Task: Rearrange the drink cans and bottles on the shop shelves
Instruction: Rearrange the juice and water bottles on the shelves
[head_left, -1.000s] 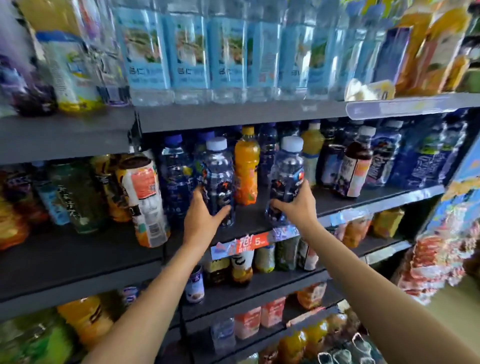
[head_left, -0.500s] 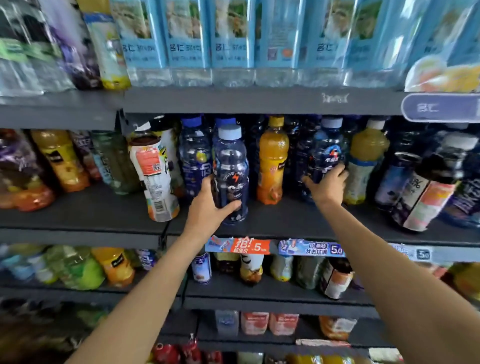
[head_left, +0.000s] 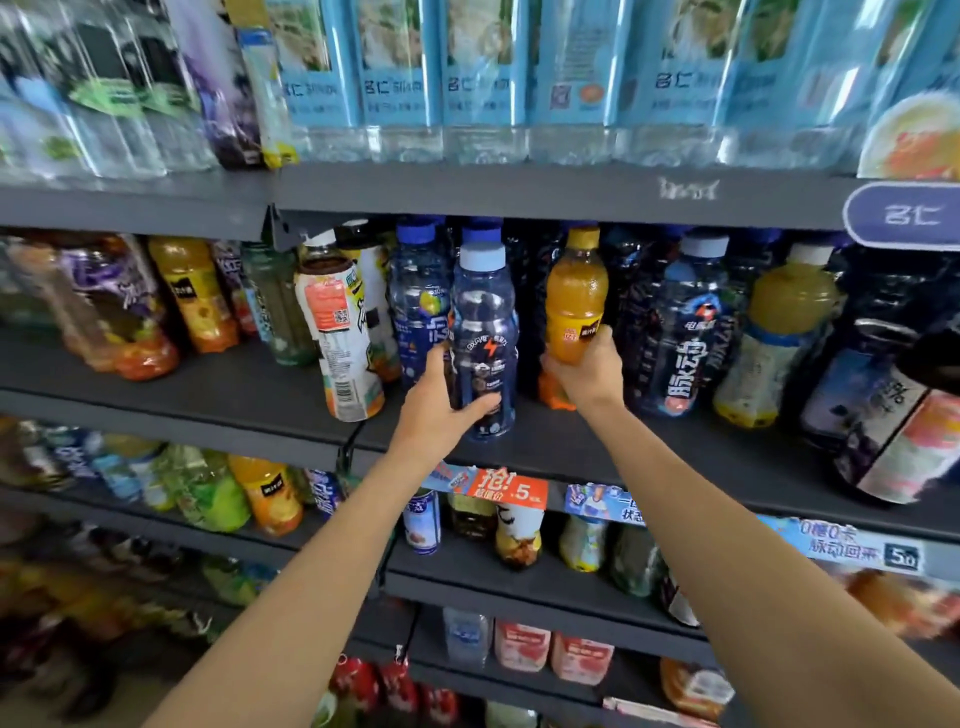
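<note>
Right hand (head_left: 586, 375) shifted onto orange bottle (head_left: 575, 296); left hand (head_left: 435, 404) grips blue bottle (head_left: 483, 343).

Both arms outstretched, left hand (head_left: 438, 404) gripping, right hand (head_left: 586, 375) gripping

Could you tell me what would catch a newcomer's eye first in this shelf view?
Probably the two bare arms reaching to the middle shelf: the left hand grips a dark blue bottle at the front edge, and the right hand holds an orange juice bottle beside it. Above, pale blue labelled bottles line the top shelf.

Shelf (head_left: 623, 452) front bare; bottles (head_left: 685, 332) packed tight behind.
</note>
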